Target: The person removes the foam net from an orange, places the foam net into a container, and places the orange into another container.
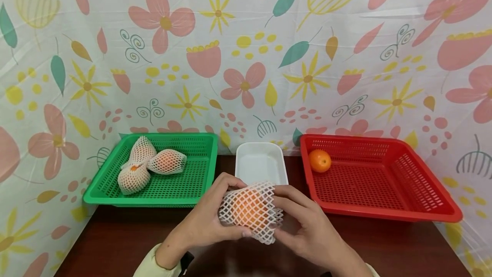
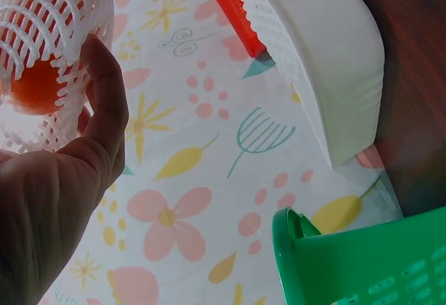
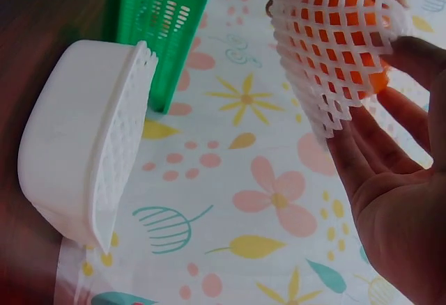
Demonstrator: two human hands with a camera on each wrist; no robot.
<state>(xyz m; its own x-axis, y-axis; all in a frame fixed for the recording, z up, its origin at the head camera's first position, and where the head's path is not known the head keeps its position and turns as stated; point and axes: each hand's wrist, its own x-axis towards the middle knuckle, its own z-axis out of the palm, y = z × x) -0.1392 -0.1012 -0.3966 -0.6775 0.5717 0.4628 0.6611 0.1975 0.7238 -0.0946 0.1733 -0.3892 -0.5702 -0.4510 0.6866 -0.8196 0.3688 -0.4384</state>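
Note:
Both hands hold one orange wrapped in a white foam net sleeve above the dark table, in front of the white tray. My left hand grips it from the left, fingers curled over the top. My right hand holds it from the right, fingers on the net. The left wrist view shows the orange poking out of the net beside my thumb. In the right wrist view the net stretches over the orange against my fingers.
A green basket at the left holds three net-wrapped fruits. A red basket at the right holds one bare orange. A white tray stands between them. A flowered cloth backs the dark wooden table.

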